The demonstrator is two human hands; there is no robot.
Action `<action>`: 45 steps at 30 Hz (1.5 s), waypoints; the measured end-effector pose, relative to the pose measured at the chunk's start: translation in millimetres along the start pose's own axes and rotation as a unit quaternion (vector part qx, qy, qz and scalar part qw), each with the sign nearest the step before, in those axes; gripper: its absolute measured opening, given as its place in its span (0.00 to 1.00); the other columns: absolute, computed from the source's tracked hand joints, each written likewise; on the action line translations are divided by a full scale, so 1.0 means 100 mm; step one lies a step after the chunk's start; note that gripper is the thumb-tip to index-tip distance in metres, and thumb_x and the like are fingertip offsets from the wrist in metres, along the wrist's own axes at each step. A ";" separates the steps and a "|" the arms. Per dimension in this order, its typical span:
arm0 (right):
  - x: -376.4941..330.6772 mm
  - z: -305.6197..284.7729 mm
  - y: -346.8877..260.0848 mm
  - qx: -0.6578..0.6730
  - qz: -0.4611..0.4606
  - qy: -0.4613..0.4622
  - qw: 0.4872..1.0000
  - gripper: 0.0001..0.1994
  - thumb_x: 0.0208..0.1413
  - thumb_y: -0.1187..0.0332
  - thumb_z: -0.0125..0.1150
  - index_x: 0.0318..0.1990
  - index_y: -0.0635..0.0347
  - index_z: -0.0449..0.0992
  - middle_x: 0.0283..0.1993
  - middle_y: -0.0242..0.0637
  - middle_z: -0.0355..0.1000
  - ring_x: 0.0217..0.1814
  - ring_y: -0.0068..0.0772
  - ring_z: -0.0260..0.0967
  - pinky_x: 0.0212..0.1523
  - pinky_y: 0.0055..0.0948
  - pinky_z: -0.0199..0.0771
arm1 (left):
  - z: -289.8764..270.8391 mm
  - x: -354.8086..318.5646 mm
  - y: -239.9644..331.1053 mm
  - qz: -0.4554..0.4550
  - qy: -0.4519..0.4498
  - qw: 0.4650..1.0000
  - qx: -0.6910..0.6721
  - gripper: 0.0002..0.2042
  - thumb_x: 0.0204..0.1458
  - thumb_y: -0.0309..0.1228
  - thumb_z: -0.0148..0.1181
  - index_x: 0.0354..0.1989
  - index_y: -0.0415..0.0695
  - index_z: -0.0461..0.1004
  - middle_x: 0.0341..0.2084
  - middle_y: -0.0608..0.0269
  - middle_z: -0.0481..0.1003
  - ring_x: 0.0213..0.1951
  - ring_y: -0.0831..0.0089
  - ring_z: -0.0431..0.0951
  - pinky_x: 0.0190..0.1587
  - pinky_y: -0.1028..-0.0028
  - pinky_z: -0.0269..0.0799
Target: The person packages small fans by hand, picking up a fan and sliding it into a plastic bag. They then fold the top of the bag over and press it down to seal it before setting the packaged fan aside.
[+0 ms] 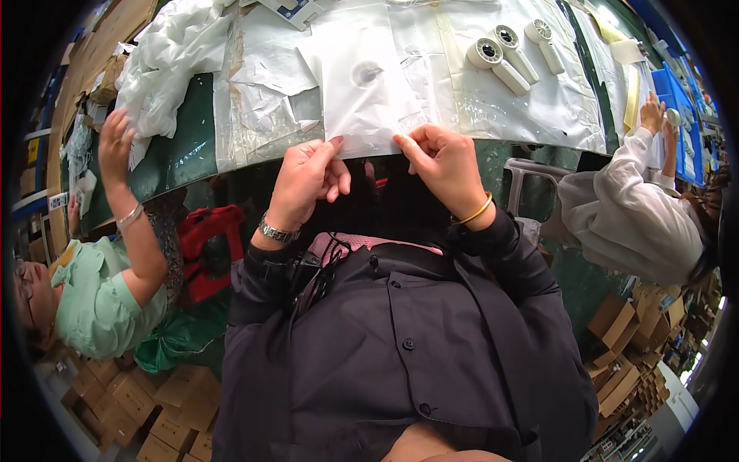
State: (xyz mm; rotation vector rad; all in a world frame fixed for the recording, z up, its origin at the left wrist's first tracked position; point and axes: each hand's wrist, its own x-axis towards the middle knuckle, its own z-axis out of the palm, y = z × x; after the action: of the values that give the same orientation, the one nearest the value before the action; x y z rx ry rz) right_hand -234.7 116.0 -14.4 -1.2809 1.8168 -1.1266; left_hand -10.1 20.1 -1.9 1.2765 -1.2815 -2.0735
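A frosted white plastic bag lies flat at the near edge of the bench in front of me. Through its film shows a dim round shape with a dark centre, much like a fan head; the rest of it is blurred. My left hand pinches the bag's near left corner between thumb and forefinger, the other fingers curled. At the near right corner, my right hand pinches the film the same way. Right of the bag, three white handheld fans rest side by side on the covered bench.
Crumpled clear plastic heaps at the far left of the bench. Co-workers sit on both sides: a green sleeve at left, a white sleeve at right. A blue bin stands far right; cardboard boxes are stacked behind.
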 end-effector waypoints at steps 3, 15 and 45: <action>-0.04 -0.03 0.08 0.088 0.034 -0.005 0.996 0.12 0.66 0.64 0.73 0.35 0.65 0.84 0.22 0.28 0.77 0.20 0.13 0.67 0.23 0.18 0.62 | -0.02 -0.01 0.02 -0.042 -0.003 0.999 -0.034 0.17 0.74 0.40 0.53 0.36 0.39 0.76 0.19 0.57 0.79 0.14 0.80 0.70 0.17 0.82 0.57; -0.04 -0.04 0.05 0.200 0.114 -0.091 0.969 0.16 0.72 0.61 0.66 0.39 0.67 0.85 0.20 0.29 0.77 0.16 0.11 0.63 0.18 0.16 0.56 | -0.11 -0.03 0.01 -0.059 -0.072 0.994 -0.059 0.18 0.75 0.41 0.52 0.36 0.40 0.76 0.21 0.55 0.81 0.16 0.80 0.72 0.18 0.82 0.57; -0.07 -0.05 -0.33 -0.155 -0.321 0.025 0.934 0.06 0.56 0.72 0.76 0.38 0.57 0.83 0.28 0.33 0.75 0.28 0.32 0.73 0.31 0.29 0.72 | -0.15 -0.09 0.01 0.007 -0.022 0.999 0.038 0.14 0.70 0.36 0.64 0.39 0.37 0.83 0.19 0.65 0.80 0.16 0.86 0.71 0.20 0.84 0.62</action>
State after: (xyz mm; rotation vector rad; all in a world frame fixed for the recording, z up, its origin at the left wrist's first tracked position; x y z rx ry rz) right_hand -223.9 118.9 18.0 -2.1559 1.6968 -1.2275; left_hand 6.8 18.6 0.4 1.2577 -1.3973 -2.0718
